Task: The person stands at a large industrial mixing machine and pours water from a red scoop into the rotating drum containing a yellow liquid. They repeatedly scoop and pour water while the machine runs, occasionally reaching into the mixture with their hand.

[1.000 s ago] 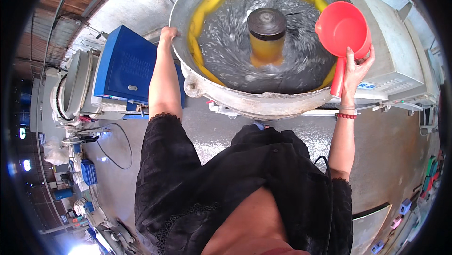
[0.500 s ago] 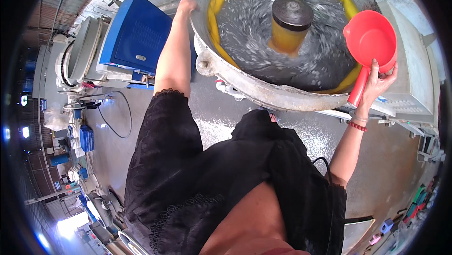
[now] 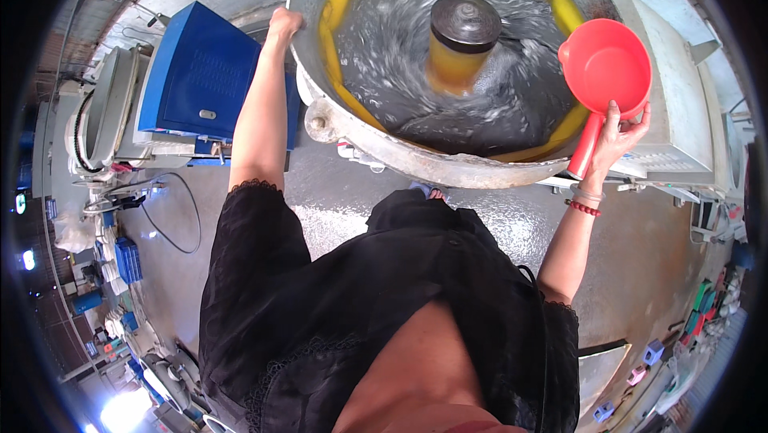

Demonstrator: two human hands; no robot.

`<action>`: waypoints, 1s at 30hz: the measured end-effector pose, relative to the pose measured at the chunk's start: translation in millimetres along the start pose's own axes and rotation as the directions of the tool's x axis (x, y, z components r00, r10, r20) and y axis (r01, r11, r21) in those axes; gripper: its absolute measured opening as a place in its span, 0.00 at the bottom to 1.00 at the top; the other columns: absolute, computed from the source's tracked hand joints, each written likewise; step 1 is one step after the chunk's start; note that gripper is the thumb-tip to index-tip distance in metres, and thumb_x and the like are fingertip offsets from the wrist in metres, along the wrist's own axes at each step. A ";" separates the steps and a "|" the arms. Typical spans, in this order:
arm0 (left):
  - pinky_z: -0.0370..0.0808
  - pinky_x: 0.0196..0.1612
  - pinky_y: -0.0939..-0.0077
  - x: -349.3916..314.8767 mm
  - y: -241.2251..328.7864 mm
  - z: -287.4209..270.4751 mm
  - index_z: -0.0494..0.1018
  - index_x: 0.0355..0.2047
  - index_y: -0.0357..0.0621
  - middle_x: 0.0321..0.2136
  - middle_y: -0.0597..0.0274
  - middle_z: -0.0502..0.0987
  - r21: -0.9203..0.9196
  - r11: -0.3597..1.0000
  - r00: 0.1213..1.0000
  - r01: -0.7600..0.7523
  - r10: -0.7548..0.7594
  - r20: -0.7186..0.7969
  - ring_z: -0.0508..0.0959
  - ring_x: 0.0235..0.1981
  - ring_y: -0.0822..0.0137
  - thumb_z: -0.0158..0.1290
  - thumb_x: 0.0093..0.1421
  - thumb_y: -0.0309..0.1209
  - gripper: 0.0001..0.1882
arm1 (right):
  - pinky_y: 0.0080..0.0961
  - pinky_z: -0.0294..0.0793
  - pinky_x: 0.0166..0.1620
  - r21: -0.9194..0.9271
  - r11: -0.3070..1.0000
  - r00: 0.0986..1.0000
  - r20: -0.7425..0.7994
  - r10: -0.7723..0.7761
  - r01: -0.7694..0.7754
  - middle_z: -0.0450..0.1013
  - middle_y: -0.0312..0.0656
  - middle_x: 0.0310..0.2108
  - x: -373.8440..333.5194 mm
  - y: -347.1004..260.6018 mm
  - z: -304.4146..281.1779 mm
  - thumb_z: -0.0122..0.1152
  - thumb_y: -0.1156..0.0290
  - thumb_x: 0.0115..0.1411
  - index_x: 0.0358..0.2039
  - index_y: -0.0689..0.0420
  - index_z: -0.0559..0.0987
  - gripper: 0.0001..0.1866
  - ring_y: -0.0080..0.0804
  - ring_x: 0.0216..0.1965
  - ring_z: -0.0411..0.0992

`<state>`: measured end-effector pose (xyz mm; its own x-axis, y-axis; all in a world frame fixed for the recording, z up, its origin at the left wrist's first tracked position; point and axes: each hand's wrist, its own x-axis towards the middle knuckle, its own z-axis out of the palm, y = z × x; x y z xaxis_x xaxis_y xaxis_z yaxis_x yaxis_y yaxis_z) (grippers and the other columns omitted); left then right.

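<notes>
Right hand (image 3: 614, 138) gripping red scoop (image 3: 605, 67) handle

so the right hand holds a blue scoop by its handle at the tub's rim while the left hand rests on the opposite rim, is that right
Not quite: the scoop is red, not blue. The head view shows the right hand gripping its red handle at the rim of the metal tub, while the left hand rests on the opposite rim. The blue thing is a box beside the tub.
</notes>
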<state>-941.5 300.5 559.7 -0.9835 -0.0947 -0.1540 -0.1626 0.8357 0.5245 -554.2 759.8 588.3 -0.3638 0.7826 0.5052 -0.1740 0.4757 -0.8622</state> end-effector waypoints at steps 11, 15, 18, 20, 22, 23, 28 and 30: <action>0.73 0.42 0.66 -26.0 4.8 -5.7 0.70 0.40 0.26 0.36 0.39 0.75 -0.146 0.971 0.977 -0.188 0.201 0.076 0.77 0.39 0.51 0.52 0.42 0.27 0.23 | 0.24 0.66 0.38 0.034 0.999 1.000 0.021 0.003 -0.004 0.65 0.44 0.40 3.8 6.6 -1.9 0.63 0.71 0.52 0.57 0.62 0.54 0.36 0.26 0.35 0.65; 0.68 0.50 0.66 -13.9 1.5 2.0 0.68 0.44 0.27 0.41 0.36 0.72 -0.069 0.980 0.982 -0.187 0.187 -0.006 0.72 0.47 0.49 0.49 0.43 0.27 0.25 | 0.24 0.66 0.37 -0.003 1.000 0.999 0.023 0.028 -0.028 0.65 0.41 0.35 3.0 4.0 -1.3 0.64 0.69 0.51 0.56 0.60 0.56 0.36 0.26 0.33 0.63; 0.66 0.53 0.65 -13.1 -1.2 5.2 0.66 0.45 0.27 0.43 0.36 0.71 -0.111 0.980 0.986 -0.164 0.164 -0.005 0.70 0.50 0.49 0.47 0.44 0.27 0.26 | 0.26 0.67 0.39 0.011 0.999 0.998 0.027 0.049 -0.049 0.65 0.43 0.37 -0.8 -7.3 5.4 0.64 0.67 0.51 0.56 0.60 0.56 0.36 0.27 0.35 0.65; 0.66 0.53 0.66 -14.4 -1.9 5.6 0.66 0.46 0.29 0.44 0.37 0.71 -0.127 0.981 0.989 -0.150 0.150 -0.007 0.69 0.50 0.49 0.47 0.44 0.27 0.26 | 0.27 0.67 0.41 -0.012 0.997 0.997 0.037 0.073 -0.072 0.66 0.44 0.38 -1.3 -12.6 7.7 0.64 0.67 0.51 0.56 0.60 0.56 0.36 0.28 0.36 0.65; 0.66 0.53 0.66 -14.6 -2.9 8.0 0.66 0.47 0.32 0.44 0.39 0.71 -0.145 0.979 0.990 -0.143 0.142 -0.017 0.70 0.50 0.50 0.47 0.45 0.28 0.26 | 0.27 0.67 0.41 -0.081 0.988 0.991 0.030 0.133 -0.130 0.66 0.45 0.39 -4.6 -22.0 6.7 0.63 0.67 0.51 0.57 0.59 0.56 0.36 0.29 0.37 0.66; 0.66 0.53 0.66 -14.2 -3.1 7.4 0.67 0.47 0.34 0.44 0.41 0.72 -0.135 0.980 0.990 -0.144 0.142 -0.021 0.70 0.50 0.50 0.47 0.45 0.28 0.26 | 0.27 0.68 0.41 -0.111 0.981 0.986 0.023 0.164 -0.160 0.66 0.45 0.39 -5.3 -24.3 7.2 0.63 0.67 0.51 0.57 0.59 0.56 0.36 0.29 0.37 0.66; 0.66 0.53 0.67 -24.3 3.8 3.3 0.69 0.47 0.43 0.44 0.47 0.73 -0.069 0.989 0.991 -0.131 0.129 -0.042 0.70 0.50 0.52 0.47 0.46 0.30 0.25 | 0.27 0.68 0.40 -0.078 0.988 0.991 0.023 0.134 -0.132 0.66 0.45 0.39 -4.2 -17.5 4.2 0.63 0.67 0.51 0.57 0.58 0.56 0.36 0.29 0.37 0.66; 0.66 0.52 0.67 -22.5 3.5 3.4 0.69 0.47 0.42 0.44 0.47 0.73 -0.021 0.992 0.990 -0.126 0.125 -0.061 0.70 0.50 0.52 0.47 0.45 0.31 0.25 | 0.27 0.68 0.39 -0.072 0.990 0.992 0.012 0.126 -0.125 0.66 0.45 0.39 -5.4 -16.4 3.2 0.63 0.68 0.51 0.57 0.59 0.56 0.36 0.29 0.37 0.66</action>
<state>-919.6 307.4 562.1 -0.9991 -0.0229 -0.0357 -0.0389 0.8297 0.5568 -552.3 746.5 599.7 -0.3940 0.8314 0.3920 -0.0606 0.4020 -0.9136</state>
